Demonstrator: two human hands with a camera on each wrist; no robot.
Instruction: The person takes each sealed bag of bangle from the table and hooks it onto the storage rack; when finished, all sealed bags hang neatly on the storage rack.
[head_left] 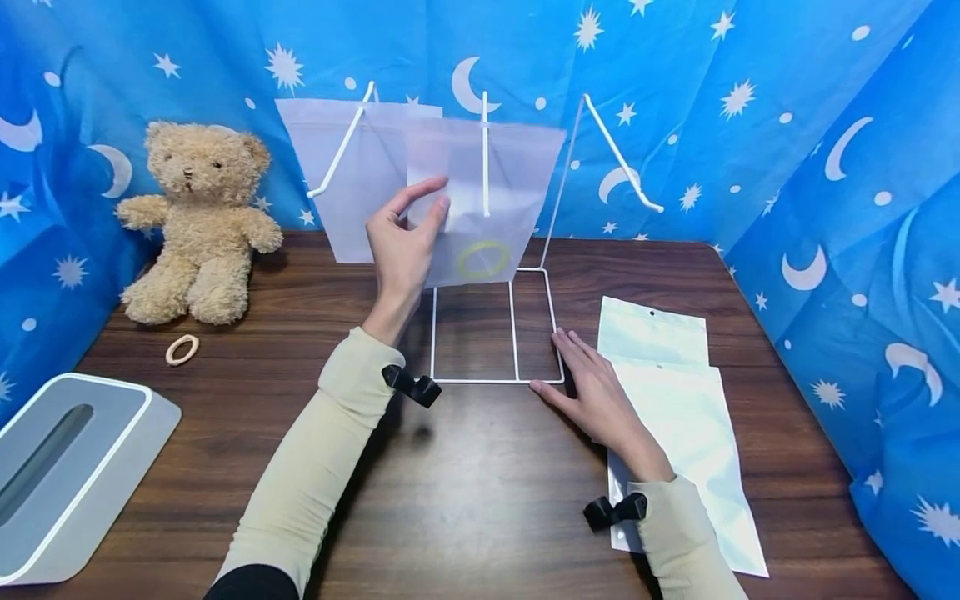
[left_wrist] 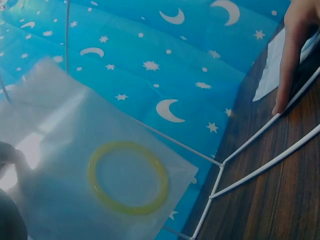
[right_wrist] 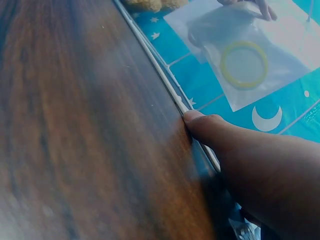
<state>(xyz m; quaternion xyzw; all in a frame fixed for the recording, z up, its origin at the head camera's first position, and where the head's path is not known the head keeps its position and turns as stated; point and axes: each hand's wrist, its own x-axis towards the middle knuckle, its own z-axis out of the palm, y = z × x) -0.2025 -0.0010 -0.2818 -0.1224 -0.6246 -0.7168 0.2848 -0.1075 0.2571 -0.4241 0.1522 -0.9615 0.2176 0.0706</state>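
Note:
A white wire rack (head_left: 514,333) stands on the table with three prongs. From the middle prong hangs a frosted zip bag (head_left: 517,192) with a yellow ring (left_wrist: 128,207) inside. Another frosted bag (head_left: 337,183) hangs on the left prong, partly behind it. My left hand (head_left: 405,250) is at the front bag's left side; its index fingertip and thumb tip lie a little apart over the bag's face. My right hand (head_left: 596,396) rests at the rack base's front right corner, its thumb (right_wrist: 202,122) on the front wire and straight fingers along the side wire.
Two flat white bags (head_left: 675,425) lie overlapping on the right, partly beneath my right forearm. A teddy bear (head_left: 202,225) sits at the back left, with a wooden ring (head_left: 182,350) before it. A grey-topped tissue box (head_left: 82,475) stands front left. Star-patterned cloth (head_left: 810,208) surrounds the table.

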